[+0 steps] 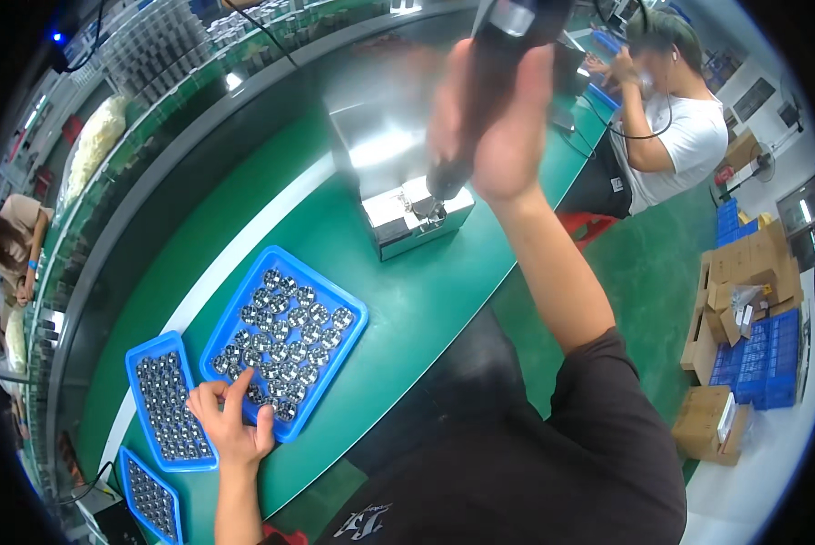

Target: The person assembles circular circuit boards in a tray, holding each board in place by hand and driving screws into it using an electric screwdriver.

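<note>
My right hand (507, 127), blurred, is wrapped round a black electric screwdriver (498, 54) that points downward. Its tip is over a small metal fixture (417, 229) on the green bench, and a shiny part (430, 213) sits in the fixture under it; whether they touch I cannot tell. Over the near left edge of a blue tray (353, 331) is my left hand (226, 422), thumb and index finger apart, with nothing visible between them. The index fingertip is close to the small round metal parts (285, 350) spread in that tray.
Two more blue trays (176, 341) of similar parts lie to the left. Beyond the green bench (389, 318) runs a curved dark rail (89, 272). A co-worker (671, 127) sits at the far right, another person (17, 241) at the far left. Cardboard boxes (703, 422) stand at right.
</note>
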Tool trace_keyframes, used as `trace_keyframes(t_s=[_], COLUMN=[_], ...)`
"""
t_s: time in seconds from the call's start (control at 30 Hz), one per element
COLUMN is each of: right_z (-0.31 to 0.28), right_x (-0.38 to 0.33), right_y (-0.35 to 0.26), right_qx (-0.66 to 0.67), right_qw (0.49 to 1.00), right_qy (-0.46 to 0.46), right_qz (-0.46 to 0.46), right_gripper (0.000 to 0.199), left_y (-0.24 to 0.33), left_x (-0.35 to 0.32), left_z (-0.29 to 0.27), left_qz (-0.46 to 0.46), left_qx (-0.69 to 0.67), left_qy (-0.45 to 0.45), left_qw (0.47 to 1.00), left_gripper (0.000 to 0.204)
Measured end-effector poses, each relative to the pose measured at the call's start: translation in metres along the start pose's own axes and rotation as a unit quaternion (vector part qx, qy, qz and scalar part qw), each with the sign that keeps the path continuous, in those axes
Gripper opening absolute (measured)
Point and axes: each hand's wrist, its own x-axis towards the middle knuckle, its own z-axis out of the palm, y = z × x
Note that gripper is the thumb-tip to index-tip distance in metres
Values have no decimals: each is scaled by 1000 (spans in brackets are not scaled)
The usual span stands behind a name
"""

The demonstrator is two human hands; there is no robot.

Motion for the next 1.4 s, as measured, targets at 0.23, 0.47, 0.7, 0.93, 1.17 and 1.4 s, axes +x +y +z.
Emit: trace_keyframes(t_s=[0.23, 0.47, 0.7, 0.93, 1.17, 1.4], right_z=[-19, 30, 129, 173, 177, 179], right_x=[-10, -33, -54, -71, -80, -85], right_y=[31, 11, 52, 94, 118, 129], right_qx=[-9, 159, 239, 102, 215, 229], right_qw=[999, 957, 910, 907, 911, 907], right_qy=[-33, -239, -325, -371, -305, -296], right_qz=[25, 50, 101, 170, 175, 194], right_gripper=[76, 93, 108, 107, 74, 67], left_y=[-2, 3, 6, 5, 3, 3], left_x=[2, 14, 35, 39, 37, 37], left_z=[3, -9, -14, -5, -3, -2], left_qz=[48, 22, 20, -6, -5, -14], left_qx=[-20, -50, -45, -46, -29, -32], left_qy=[48, -9, 5, -34, -39, -40], left_qw=[998, 998, 999, 998, 999, 999], left_gripper=[50, 62, 66, 72, 79, 78])
